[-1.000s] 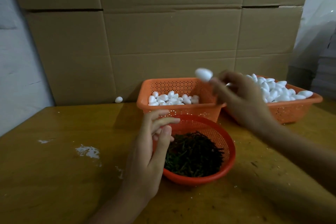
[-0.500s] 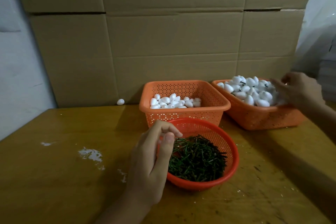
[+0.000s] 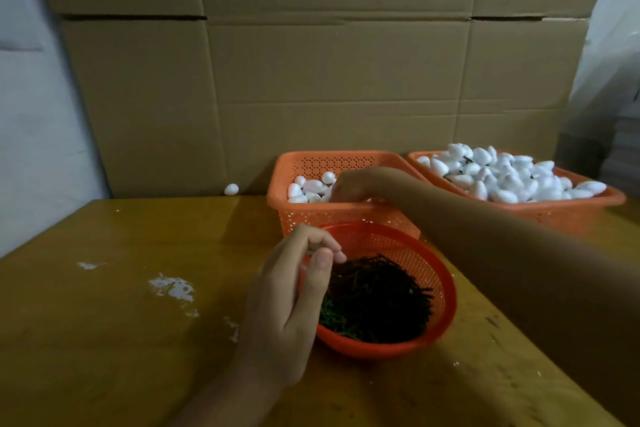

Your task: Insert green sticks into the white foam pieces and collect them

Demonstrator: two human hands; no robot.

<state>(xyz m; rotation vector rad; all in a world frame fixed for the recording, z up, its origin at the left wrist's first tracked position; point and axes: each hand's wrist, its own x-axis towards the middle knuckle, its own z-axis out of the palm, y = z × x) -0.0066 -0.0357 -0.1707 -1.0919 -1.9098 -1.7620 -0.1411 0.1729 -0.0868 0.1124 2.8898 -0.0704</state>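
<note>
A round red-orange basket (image 3: 446,308) near me holds a heap of green sticks (image 3: 377,302). My left hand (image 3: 287,302) hovers at its left rim, thumb against curled fingertips; no stick shows between them. Behind it an orange square basket (image 3: 346,211) holds loose white foam pieces (image 3: 311,187). My right hand (image 3: 349,182) reaches into that basket, fingertips down among the foam and hidden. A second orange basket (image 3: 588,204) at the right is piled high with white foam pieces (image 3: 502,177), some with dark stick ends showing.
One stray foam piece (image 3: 231,189) lies on the wooden table (image 3: 138,322) by the wall of cardboard boxes (image 3: 329,80) close behind the baskets. White patches (image 3: 171,288) mark the table's left side. My right forearm crosses above the round basket's right side.
My right hand dropped a foam piece in the right basket, then swung left into the middle basket. My left hand closed thumb to fingertips and stayed at the round basket's rim.
</note>
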